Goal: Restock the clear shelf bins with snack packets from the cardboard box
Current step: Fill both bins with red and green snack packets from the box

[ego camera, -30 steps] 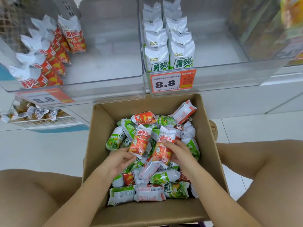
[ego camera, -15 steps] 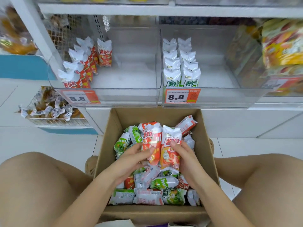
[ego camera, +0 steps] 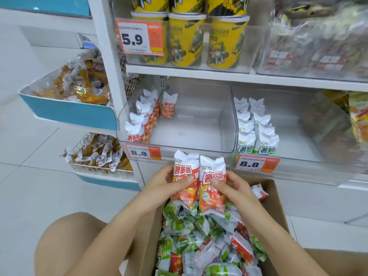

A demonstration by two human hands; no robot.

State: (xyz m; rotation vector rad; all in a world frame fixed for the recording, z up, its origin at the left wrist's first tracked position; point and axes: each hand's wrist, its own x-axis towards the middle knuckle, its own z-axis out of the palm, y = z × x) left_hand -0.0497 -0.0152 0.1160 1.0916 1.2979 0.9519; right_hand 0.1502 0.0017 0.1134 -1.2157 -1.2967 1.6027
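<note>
My left hand (ego camera: 165,186) grips a red snack packet (ego camera: 186,176) and my right hand (ego camera: 231,186) grips a second red packet (ego camera: 212,182). Both packets stand upright, side by side, just below the front lip of the left clear bin (ego camera: 179,150). That bin holds a row of red packets (ego camera: 143,118) along its left wall. The right clear bin (ego camera: 298,164) holds two rows of green packets (ego camera: 256,128). Below my arms, the cardboard box (ego camera: 278,206) is full of mixed red and green packets (ego camera: 199,246).
Yellow cup snacks (ego camera: 187,38) fill the shelf above, behind a 5.9 tag. Orange 8.8 tags (ego camera: 143,152) hang on both bin fronts. Blue-fronted trays (ego camera: 69,112) of brown snacks stand at the left over white floor tiles. My knees flank the box.
Both hands lifted the two red packets out of the box and up toward the left bin's front. The view tilted upward, revealing the upper shelf.
</note>
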